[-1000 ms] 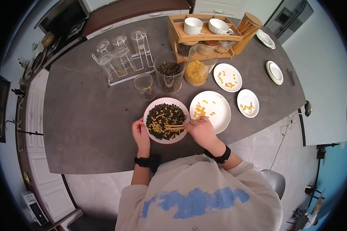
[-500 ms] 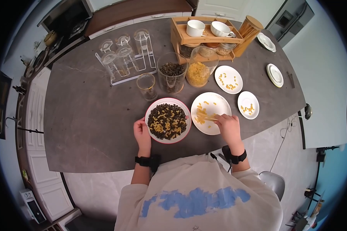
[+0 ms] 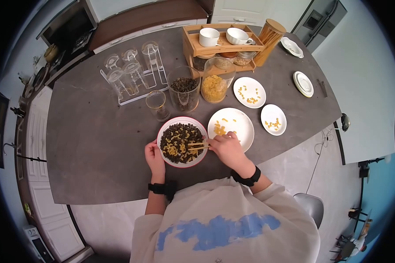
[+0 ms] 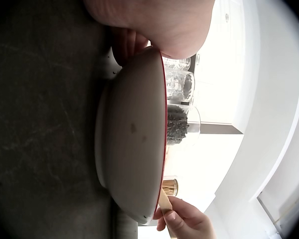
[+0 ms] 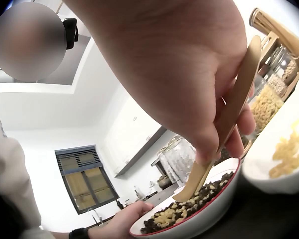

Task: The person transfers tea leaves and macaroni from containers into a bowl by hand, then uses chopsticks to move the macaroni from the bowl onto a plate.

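A white bowl (image 3: 180, 119) with a red rim holds small dark dried pieces mixed with yellow elbow macaroni (image 3: 171, 151). My left hand (image 3: 155, 158) grips its left edge, thumb at the rim and fingers against the outer wall (image 4: 134, 134). My right hand (image 3: 227, 151) pinches wooden tongs (image 3: 199, 148), whose tips reach down over the bowl's contents. In the right wrist view, the tongs (image 5: 237, 99) run under the palm, tips right at the food. Just right of the bowl, a large white plate (image 3: 243, 120) carries loose macaroni (image 3: 219, 128), partly hidden by my right hand.
Two smaller plates, one upper (image 3: 249, 82) and one lower (image 3: 274, 109), carry macaroni. Behind the bowl stand a glass (image 3: 158, 111), a jar of dark pieces (image 3: 184, 90), a macaroni jar (image 3: 214, 87), a glass rack (image 3: 138, 97) and a wooden shelf (image 3: 224, 49) with cups.
My right hand went from the bowl to the large plate with the tongs, and is now back over the bowl. The left hand keeps its hold on the bowl's edge.
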Demonstrator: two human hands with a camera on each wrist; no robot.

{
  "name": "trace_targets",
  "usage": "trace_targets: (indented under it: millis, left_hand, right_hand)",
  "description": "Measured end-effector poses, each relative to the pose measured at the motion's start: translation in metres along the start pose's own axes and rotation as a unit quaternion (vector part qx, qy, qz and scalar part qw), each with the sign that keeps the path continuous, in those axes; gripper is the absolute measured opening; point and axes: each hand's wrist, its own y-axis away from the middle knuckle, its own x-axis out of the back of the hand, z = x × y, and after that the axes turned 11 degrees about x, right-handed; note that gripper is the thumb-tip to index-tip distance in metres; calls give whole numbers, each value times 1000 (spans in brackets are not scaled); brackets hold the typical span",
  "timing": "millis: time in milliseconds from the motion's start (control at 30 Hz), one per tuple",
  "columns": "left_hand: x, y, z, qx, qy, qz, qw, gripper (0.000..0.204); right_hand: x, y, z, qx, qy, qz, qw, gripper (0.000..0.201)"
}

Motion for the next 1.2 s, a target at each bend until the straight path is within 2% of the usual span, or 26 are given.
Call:
trace_targets:
  millis: [133,233,433,733,833,1200]
  left_hand:
    - [1,0,-1,-1,6,-2,1000,5]
    - [0,0,0,-3,7,-5,1000,5]
    - [2,-1,-1,-1,1,-3,1000,5]
    - [-1,0,0,-2,9,0,1000,5]
    - [0,-1,-1,-1,10,0,1000,5]
    - [0,0,3,5,-3,-4,1000,6]
  right_hand:
    - [-17,-13,-7,31,16,16,999,16]
    - [-22,-19,-8,22,6,-24,999,24]
    - [-24,-26,-6,37,60,-32,997,22]
    - [-27,-37,-7,63,72,-18,995,16]
    - [-26,-41,-5,70,82,-38,994,13]
    - [-28,-41,-4,78,35,-35,996,7]
